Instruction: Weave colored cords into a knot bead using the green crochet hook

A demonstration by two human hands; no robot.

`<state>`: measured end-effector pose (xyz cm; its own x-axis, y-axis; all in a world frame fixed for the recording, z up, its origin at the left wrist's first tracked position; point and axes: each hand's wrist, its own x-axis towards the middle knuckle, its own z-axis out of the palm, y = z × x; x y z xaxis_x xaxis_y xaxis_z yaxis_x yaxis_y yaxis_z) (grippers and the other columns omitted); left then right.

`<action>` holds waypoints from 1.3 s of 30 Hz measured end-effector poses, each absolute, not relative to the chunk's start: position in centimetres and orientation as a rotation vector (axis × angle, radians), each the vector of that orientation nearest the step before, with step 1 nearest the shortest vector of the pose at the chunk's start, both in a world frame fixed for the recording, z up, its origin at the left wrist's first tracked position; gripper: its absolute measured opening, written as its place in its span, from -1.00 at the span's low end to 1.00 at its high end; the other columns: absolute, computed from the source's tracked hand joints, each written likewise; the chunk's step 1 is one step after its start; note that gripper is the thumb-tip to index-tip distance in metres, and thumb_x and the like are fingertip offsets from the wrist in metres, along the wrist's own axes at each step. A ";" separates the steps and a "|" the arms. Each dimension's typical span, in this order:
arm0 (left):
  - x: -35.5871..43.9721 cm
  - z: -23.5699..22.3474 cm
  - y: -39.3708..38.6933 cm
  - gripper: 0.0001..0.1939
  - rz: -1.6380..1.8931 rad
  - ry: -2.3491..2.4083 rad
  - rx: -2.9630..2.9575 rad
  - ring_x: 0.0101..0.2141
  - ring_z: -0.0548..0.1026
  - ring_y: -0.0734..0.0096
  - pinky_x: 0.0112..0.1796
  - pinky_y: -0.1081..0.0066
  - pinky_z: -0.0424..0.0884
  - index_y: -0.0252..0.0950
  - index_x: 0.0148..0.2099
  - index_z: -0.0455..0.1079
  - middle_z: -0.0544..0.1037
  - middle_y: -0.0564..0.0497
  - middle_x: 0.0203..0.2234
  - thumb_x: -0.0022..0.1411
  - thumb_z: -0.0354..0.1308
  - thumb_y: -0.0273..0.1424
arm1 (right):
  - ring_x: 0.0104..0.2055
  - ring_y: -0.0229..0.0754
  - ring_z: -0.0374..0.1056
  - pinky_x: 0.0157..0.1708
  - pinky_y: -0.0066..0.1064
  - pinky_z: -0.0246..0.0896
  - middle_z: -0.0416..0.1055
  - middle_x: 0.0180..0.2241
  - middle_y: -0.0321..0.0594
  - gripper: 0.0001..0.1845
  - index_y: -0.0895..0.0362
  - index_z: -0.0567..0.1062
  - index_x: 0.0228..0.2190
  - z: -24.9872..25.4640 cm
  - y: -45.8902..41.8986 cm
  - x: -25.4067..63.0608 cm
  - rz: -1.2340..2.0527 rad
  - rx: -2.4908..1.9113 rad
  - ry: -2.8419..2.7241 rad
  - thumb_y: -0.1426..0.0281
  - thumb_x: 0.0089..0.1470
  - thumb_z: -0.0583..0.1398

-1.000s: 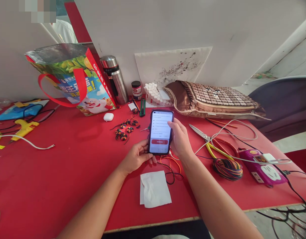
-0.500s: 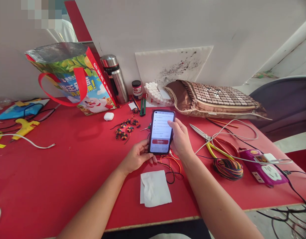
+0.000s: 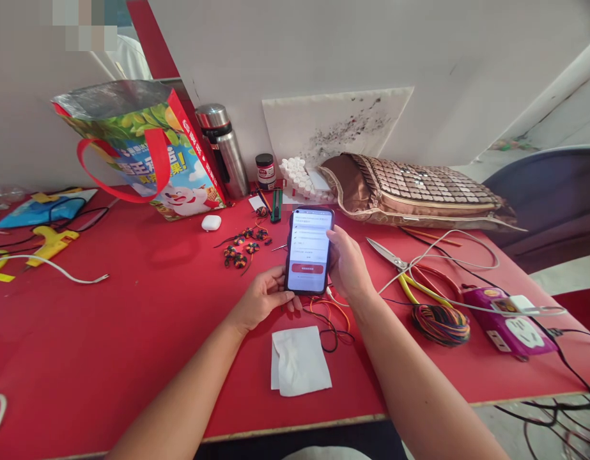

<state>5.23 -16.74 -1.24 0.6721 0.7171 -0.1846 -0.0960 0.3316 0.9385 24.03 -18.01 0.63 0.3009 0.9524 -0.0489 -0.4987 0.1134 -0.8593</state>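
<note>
A dark-cased smartphone [image 3: 309, 249] with a lit white screen and a red button on it is held upright above the table. My left hand [image 3: 263, 297] grips its lower left corner, thumb along the bottom edge and fingers behind. Around the right side closes my right hand [image 3: 348, 265], its thumb at the screen's edge and its other fingers mostly hidden. Below the phone lie loose orange and black cords [image 3: 330, 319] and a folded white tissue [image 3: 302, 361]. Small multicoloured knotted cord pieces [image 3: 241, 249] rest to its left.
To the right are scissors [image 3: 395, 259], a coil of multicoloured cord [image 3: 441, 324] and a purple power strip [image 3: 510, 322] with cables. A printed bag [image 3: 179, 160], steel thermos [image 3: 227, 153], jar [image 3: 264, 171] and brown cushion [image 3: 419, 191] line the back. A yellow glue gun [image 3: 50, 246] lies left.
My right thumb has shifted slightly outward to the screen's right edge. The phone tilts a little differently, and the whole view has drifted slightly. Both hands keep hold of the phone.
</note>
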 end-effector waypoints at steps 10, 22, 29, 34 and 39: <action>5.1 -1.6 -16.4 -0.62 0.657 0.662 1.093 -0.48 0.62 0.36 -0.46 0.45 0.45 -0.39 -0.06 0.54 0.67 -0.06 -0.45 0.09 0.49 -0.38 | -0.36 -0.14 0.45 -0.38 -0.37 0.31 0.56 -0.35 -0.29 -0.71 0.08 0.55 -0.24 0.8 -18.3 23.8 1.285 -0.967 -0.638 0.17 0.04 0.30; 5.0 -1.6 -16.2 -0.60 0.772 0.687 1.058 -0.49 0.58 0.39 -0.46 0.46 0.42 -0.36 -0.06 0.55 0.66 -0.05 -0.43 0.06 0.50 -0.36 | -0.32 -0.12 0.49 -0.35 -0.33 0.32 0.61 -0.35 -0.30 -0.58 0.07 0.57 -0.19 1.1 -18.6 23.7 1.411 -1.010 -0.707 0.35 -0.20 0.35; 4.8 -1.8 -16.1 -0.60 0.787 0.692 1.059 -0.48 0.59 0.39 -0.45 0.45 0.42 -0.37 -0.06 0.55 0.67 -0.07 -0.40 0.06 0.50 -0.36 | -0.17 -0.04 0.54 -0.25 -0.28 0.37 0.65 -0.27 -0.27 -0.55 0.06 0.57 -0.18 0.4 -18.4 23.4 1.391 -0.977 -0.716 0.38 -0.23 0.38; 4.8 -1.9 -16.0 -0.59 0.782 0.695 1.055 -0.48 0.60 0.38 -0.46 0.45 0.43 -0.36 -0.06 0.55 0.65 -0.04 -0.43 0.06 0.51 -0.36 | -0.15 -0.02 0.55 -0.23 -0.27 0.39 0.66 -0.27 -0.27 -0.58 0.06 0.59 -0.20 0.3 -18.4 23.3 1.380 -0.977 -0.723 0.37 -0.21 0.39; 4.8 -1.8 -16.1 -0.59 0.780 0.701 1.048 -0.48 0.60 0.36 -0.45 0.44 0.43 -0.36 -0.05 0.55 0.66 -0.04 -0.43 0.06 0.51 -0.38 | -0.13 -0.03 0.54 -0.18 -0.24 0.41 0.65 -0.25 -0.27 -0.55 0.05 0.58 -0.17 0.4 -18.5 23.3 1.386 -0.976 -0.697 0.37 -0.21 0.40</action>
